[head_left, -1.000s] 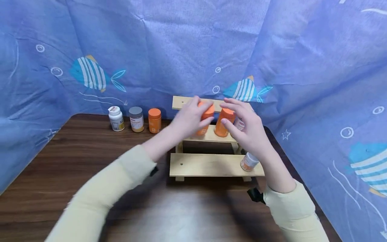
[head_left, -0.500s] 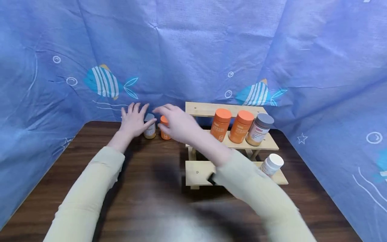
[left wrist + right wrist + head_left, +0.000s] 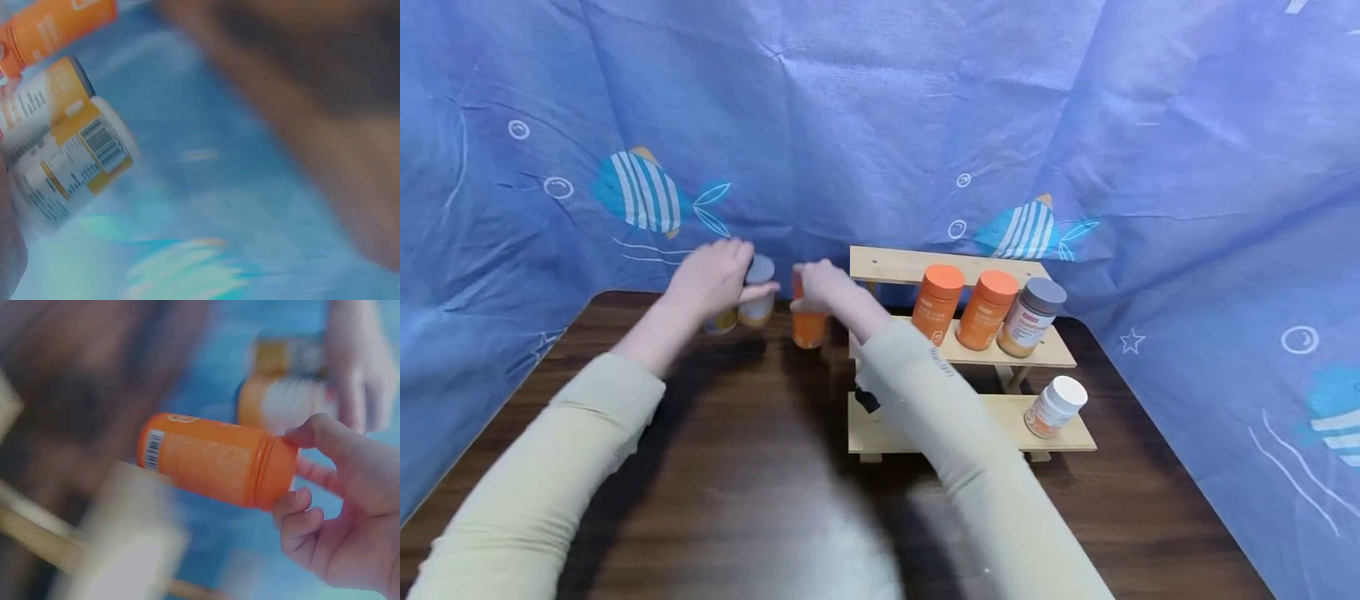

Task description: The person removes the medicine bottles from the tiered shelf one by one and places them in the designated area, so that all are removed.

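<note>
Orange bottle with barcode, orange lid, pinched by right hand

Dark wooden table carries stepped wooden rack. Middle step: two orange bottles, one grey-capped bottle. Lowest step: white-capped bottle, tilted.

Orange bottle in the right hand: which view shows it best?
The right wrist view. The orange bottle fills mid-frame, barcode and cap visible, with the right hand gripping its cap. The head view shows it small, blurred and partly hidden behind that hand. The left wrist view catches only part of it in the top corner.
</note>
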Tool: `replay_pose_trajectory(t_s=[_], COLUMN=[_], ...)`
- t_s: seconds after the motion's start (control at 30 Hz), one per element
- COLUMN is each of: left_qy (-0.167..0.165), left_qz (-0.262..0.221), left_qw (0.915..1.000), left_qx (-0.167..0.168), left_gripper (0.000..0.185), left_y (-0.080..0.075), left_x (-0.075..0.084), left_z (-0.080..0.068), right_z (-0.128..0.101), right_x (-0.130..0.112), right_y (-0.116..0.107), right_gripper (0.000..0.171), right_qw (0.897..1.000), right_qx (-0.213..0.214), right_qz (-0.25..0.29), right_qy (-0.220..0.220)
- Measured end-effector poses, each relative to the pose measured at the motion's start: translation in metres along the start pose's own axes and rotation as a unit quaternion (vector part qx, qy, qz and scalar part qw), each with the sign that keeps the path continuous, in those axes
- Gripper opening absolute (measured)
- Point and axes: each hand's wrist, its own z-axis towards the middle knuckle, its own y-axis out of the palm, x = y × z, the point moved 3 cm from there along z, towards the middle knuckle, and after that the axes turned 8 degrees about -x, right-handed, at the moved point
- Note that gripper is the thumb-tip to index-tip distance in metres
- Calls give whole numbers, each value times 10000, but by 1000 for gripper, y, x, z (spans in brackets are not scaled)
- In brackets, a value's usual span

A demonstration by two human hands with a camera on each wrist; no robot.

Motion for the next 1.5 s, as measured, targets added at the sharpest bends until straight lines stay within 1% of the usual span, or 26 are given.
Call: replay_pose_trajectory(t_s=[0.07,0.13,0.2,0.27,0.3,0.33,0.4,0.43,0.47,0.53,0.57,0.63,0.67,0.73,0.8,0.87,0.93,1.0,1.07,1.17,1.27,1.37,1.43,1.5], left_qy=[-206,-420,-579,-566,-503,-426,-267,-172,-106,4,38,82,92,81,98,170,286,378,412,386,378,340,155,-16], left_qz=[-163,-329,-493,-614,-646,-658,-678,-693,-688,-618,-604,-564,-545,-529,-586,-678,-816,-1051,-1217,-1295,-1165,-1100,-1121,-1216], left_qw=[9989,9945,9883,9843,9847,9870,9932,9957,9973,9975,9963,9924,9902,9863,9835,9824,9805,9766,9728,9715,9729,9721,9713,9701], left_qx=[387,902,1322,1554,1542,1403,905,596,248,-355,-616,-1090,-1285,-1562,-1707,-1734,-1766,-1838,-1926,-1950,-1960,-2042,-2091,-2099], left_gripper=[60,62,63,64,65,66,70,73,76,81,84,87,89,91,91,86,80,72,67,64,71,84,89,88], left_y=[-39,-77,-108,-127,-132,-133,-129,-123,-116,-99,-89,-69,-60,-44,-35,-31,-32,-34,-35,-37,-38,-40,-41,-40], left_x=[5,13,27,45,55,65,86,95,104,120,127,136,139,143,142,139,134,129,127,129,131,125,113,101], left_z=[19,38,57,76,88,99,124,136,147,164,170,178,179,179,175,171,168,166,168,174,178,177,170,163], right_z=[-26,-60,-99,-134,-148,-159,-171,-172,-170,-161,-156,-142,-136,-125,-117,-113,-113,-114,-114,-112,-111,-117,-123,-133], right_x=[5,14,27,46,58,72,104,120,137,168,181,198,203,207,206,203,200,198,197,196,193,192,191,192], right_y=[-32,-68,-104,-132,-143,-150,-157,-156,-153,-140,-131,-113,-104,-88,-78,-74,-75,-78,-81,-83,-83,-84,-85,-80], right_gripper=[29,29,30,30,31,33,36,38,39,41,41,41,42,43,44,46,49,50,51,53,57,59,57,54], right_qw=[9982,9934,9882,9823,9787,9742,9647,9603,9572,9539,9540,9563,9575,9585,9580,9581,9594,9610,9605,9574,9553,9520,9455,9399], right_qx=[432,879,1157,1464,1623,1774,2079,2214,2297,2394,2377,2278,2197,2092,2029,1999,1946,1884,1872,1918,2038,2256,2500,2631], right_qz=[347,673,987,1164,1235,1324,1414,1416,1408,1305,1250,1234,1303,1484,1686,1727,1702,1656,1687,1785,1773,1744,1862,2024], right_qy=[-208,-309,-177,82,255,438,780,936,1054,1252,1331,1357,1336,1242,1129,1106,1126,1162,1183,1216,1202,1113,941,796])
